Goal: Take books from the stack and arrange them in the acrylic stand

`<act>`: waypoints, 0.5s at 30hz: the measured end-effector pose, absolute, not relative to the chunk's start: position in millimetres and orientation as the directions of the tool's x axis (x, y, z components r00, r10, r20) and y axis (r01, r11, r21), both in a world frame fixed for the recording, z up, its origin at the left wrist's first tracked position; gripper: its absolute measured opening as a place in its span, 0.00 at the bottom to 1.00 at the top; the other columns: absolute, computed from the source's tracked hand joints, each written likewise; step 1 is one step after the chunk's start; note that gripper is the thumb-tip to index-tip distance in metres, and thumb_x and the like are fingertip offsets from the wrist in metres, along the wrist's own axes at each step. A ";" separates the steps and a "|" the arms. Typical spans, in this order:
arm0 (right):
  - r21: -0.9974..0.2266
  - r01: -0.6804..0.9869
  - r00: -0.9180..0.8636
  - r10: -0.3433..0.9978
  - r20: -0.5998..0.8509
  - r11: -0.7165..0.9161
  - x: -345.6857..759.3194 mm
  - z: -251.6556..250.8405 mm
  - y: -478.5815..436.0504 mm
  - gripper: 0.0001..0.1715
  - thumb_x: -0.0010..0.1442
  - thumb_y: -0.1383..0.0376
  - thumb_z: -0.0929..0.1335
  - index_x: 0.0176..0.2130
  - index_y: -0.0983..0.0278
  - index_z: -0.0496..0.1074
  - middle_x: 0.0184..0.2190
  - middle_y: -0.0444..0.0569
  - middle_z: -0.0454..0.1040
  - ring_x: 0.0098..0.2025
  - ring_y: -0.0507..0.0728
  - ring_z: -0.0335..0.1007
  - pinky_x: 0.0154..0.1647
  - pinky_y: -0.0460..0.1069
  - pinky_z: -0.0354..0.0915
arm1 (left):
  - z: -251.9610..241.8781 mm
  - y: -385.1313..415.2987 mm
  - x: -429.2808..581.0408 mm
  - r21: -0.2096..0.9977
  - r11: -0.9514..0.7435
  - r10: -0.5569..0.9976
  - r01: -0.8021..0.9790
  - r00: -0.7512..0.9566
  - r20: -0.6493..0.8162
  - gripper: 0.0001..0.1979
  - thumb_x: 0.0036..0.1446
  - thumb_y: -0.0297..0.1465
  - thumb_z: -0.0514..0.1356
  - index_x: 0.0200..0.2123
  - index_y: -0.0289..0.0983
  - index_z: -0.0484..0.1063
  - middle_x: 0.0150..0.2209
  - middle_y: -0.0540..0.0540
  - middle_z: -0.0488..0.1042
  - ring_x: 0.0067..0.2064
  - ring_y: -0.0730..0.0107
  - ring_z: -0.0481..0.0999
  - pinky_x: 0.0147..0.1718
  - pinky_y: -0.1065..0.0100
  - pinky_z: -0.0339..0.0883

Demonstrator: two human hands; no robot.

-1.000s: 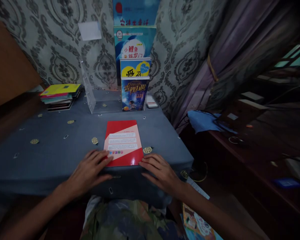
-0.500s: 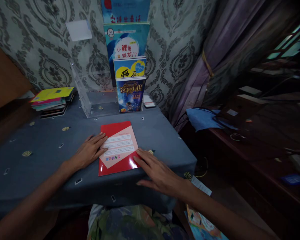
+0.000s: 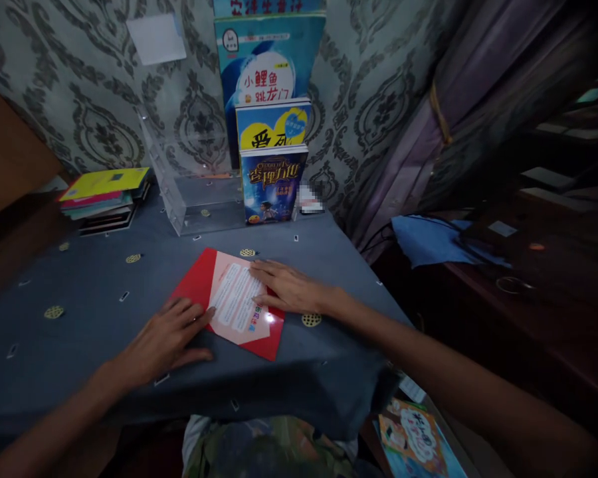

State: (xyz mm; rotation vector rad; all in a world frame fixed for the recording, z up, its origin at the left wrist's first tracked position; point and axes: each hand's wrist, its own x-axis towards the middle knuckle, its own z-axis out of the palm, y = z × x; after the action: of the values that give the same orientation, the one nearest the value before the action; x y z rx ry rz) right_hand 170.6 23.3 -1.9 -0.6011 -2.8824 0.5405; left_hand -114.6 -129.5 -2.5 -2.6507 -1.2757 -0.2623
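A thin red book (image 3: pixel 236 305) lies flat and at a slant on the table, its cover with a pink panel and printed text facing up. My left hand (image 3: pixel 167 338) rests at the book's left edge, fingertips over the red cover and thumb out on the cloth. Across the upper right part of the cover lies my right hand (image 3: pixel 292 287), fingers stretched out and pointing left. Both hands are open and touch the book without gripping it. Some of the printed text is hidden under the right fingers.
Behind stands a clear acrylic rack (image 3: pixel 179 212) with several upright books (image 3: pixel 274 186) on its right side. At the back left lies a book stack (image 3: pixel 107 192). The blue-grey tablecloth (image 3: pixel 104 265) covers the table. Below the right edge is another colourful book (image 3: pixel 418 438).
The red book has turned counterclockwise from nearly straight to slanted. My right hand has moved up onto its cover, while my left has shifted slightly down. The camera view has shifted a little.
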 end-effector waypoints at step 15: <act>-0.610 0.152 -0.926 0.328 0.189 0.778 155.1 -9.7 74.5 0.26 0.72 0.57 0.64 0.62 0.69 0.71 0.64 0.60 0.70 0.70 0.60 0.61 0.71 0.57 0.56 | -35.3 -109.6 -93.6 -0.348 -0.651 0.619 0.675 0.737 0.270 0.26 0.66 0.21 0.49 0.66 0.35 0.64 0.60 0.33 0.75 0.64 0.49 0.72 0.58 0.55 0.69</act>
State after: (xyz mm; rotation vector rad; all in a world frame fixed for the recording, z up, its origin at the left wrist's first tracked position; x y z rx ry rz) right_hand 155.1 74.5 -9.7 -0.3712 -2.6866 0.8857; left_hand -93.6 -109.6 -35.3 -2.5106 -0.9887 -0.1758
